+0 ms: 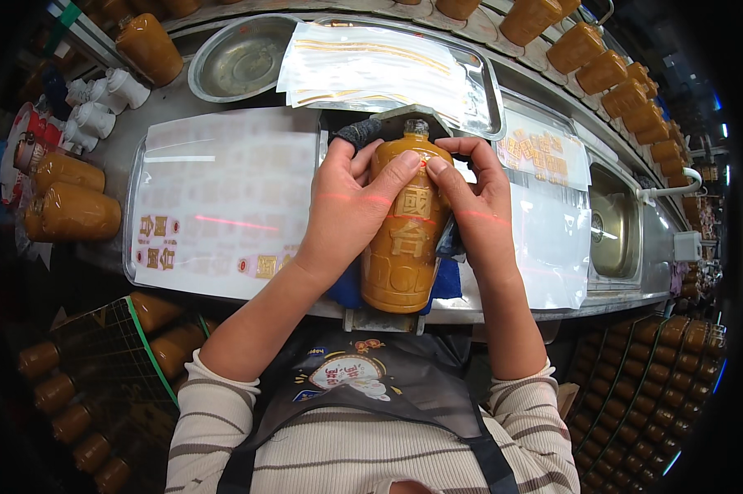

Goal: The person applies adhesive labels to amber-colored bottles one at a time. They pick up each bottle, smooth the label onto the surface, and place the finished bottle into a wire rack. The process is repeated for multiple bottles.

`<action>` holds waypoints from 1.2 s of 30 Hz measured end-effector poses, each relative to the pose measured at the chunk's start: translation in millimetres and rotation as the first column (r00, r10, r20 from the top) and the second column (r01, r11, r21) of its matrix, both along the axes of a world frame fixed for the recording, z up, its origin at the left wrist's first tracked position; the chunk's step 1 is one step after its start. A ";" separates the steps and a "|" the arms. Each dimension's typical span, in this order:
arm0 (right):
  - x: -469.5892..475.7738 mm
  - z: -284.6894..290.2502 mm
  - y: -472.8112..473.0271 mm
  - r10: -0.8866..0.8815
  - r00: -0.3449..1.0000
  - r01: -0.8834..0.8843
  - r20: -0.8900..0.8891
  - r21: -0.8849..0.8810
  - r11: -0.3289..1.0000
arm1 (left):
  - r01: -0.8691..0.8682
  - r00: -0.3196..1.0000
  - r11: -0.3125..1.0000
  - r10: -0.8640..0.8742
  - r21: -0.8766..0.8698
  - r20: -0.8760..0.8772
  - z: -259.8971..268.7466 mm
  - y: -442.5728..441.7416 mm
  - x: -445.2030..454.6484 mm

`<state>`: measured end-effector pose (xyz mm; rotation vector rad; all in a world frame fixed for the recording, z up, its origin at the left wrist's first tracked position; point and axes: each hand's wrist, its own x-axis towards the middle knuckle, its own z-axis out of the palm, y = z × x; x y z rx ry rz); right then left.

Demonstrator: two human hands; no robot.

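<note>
A brown glazed bottle [402, 272] with raised gold characters lies on its back before me, its neck pointing away. My left hand [359, 191] wraps its left shoulder, with a dark fabric cover on one finger. From the other side, my right hand [479, 197] grips the right shoulder. Both thumbs press beside a small red decal [423, 164] below the neck. Under the bottle are a blue cloth [444, 287] and a metal stand [380, 322]. A red laser line crosses the bottle and both hands.
To the left, a tray [132, 204] bears a decal sheet [223, 247]. More decals [535, 154] lie right, before a sink [615, 222]. White strips [371, 68] and a metal basin [241, 58] stand behind. Brown bottles [81, 210] stand left; others line a conveyor [501, 31].
</note>
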<state>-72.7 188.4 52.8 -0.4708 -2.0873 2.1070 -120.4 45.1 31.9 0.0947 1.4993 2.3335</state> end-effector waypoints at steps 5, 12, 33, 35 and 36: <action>-0.4 1.4 0.4 -0.004 1.000 0.004 0.005 0.017 1.000 | 0.014 1.000 1.000 -0.014 -0.009 -0.012 0.4 -0.1 1.3; -3.7 -0.1 1.6 -0.016 1.000 0.016 -0.003 0.128 0.992 | 0.021 1.000 1.000 -0.021 0.014 -0.002 3.3 3.2 -7.1; 4.0 -7.2 4.4 0.042 0.997 -0.038 -0.062 0.057 0.998 | 0.061 0.998 0.998 -0.061 -0.015 0.004 7.1 -5.0 1.5; 5.2 -8.6 6.0 0.049 0.997 -0.045 -0.059 0.057 0.997 | 0.055 0.998 0.998 -0.055 -0.018 0.001 5.2 -5.5 1.8; 4.9 -9.6 6.9 0.052 0.997 -0.048 -0.058 0.059 0.997 | 0.050 0.997 0.999 -0.049 -0.018 0.056 6.6 -7.3 3.1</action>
